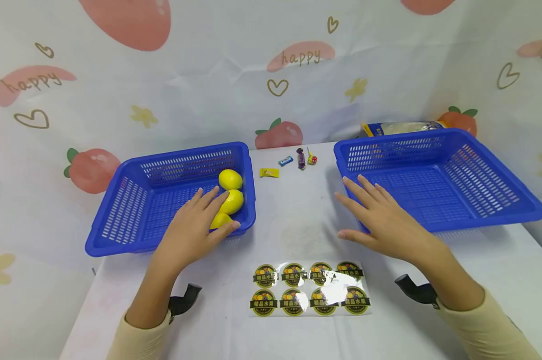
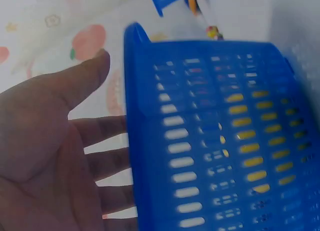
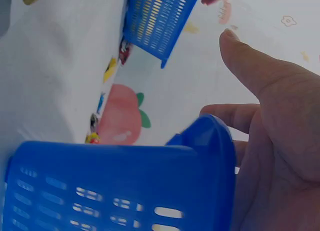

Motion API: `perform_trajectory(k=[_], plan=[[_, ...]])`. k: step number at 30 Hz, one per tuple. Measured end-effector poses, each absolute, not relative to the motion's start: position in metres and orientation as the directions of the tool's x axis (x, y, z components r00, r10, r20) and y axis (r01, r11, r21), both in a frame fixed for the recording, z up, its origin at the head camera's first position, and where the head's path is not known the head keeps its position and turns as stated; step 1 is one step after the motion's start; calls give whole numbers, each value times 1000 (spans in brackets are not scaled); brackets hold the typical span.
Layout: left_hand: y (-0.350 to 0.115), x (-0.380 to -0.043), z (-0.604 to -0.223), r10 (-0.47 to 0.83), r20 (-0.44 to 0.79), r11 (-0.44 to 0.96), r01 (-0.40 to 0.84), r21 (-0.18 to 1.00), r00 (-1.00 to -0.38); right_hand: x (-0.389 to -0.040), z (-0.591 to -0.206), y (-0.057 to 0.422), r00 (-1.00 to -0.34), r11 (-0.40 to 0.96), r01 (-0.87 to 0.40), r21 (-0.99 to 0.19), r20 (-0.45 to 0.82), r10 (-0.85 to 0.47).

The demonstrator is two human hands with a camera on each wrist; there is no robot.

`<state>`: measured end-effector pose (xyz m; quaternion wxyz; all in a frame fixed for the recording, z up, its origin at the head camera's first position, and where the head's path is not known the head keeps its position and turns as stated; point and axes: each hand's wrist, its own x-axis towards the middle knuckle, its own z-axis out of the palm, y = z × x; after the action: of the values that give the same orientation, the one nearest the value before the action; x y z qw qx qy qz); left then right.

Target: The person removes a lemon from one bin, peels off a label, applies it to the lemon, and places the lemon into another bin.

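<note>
My left hand [image 1: 194,222] hovers with spread, straight fingers over the front right part of the left blue basket [image 1: 122,202]. Inside that basket, three lemons [image 1: 230,180] line its right side, the nearest ones partly covered by my fingers and thumb. In the left wrist view, yellow shows through the slots of the basket wall [image 2: 175,121]. My right hand [image 1: 383,217], fingers likewise extended, is over the front left corner of the right blue basket [image 1: 500,220]. The right wrist view shows this hand beside the basket's rim [image 3: 220,141]. Neither hand holds anything.
Between the baskets lie several wrapped candies [image 1: 301,158] and a yellow packet [image 1: 269,172]. A sheet of round fruit stickers [image 1: 310,289] lies in front. Behind the right basket is a blue and yellow bag [image 1: 406,128]. A printed cloth [image 1: 207,75] hangs behind.
</note>
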<state>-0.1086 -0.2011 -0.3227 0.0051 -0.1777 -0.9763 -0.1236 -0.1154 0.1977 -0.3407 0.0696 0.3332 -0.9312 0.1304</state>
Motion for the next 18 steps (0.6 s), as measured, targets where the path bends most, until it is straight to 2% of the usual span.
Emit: perform_trajectory(k=[10,18], plan=[[-203,-141,-322,216,-20,928,199,316,-976,-120,-349,196,-772,746,-636,-198,162,-615],[-191,-163,-330,179,-178,961,133,242,-968,-123,-355,193,-777,757,-629,-177,133,-615]])
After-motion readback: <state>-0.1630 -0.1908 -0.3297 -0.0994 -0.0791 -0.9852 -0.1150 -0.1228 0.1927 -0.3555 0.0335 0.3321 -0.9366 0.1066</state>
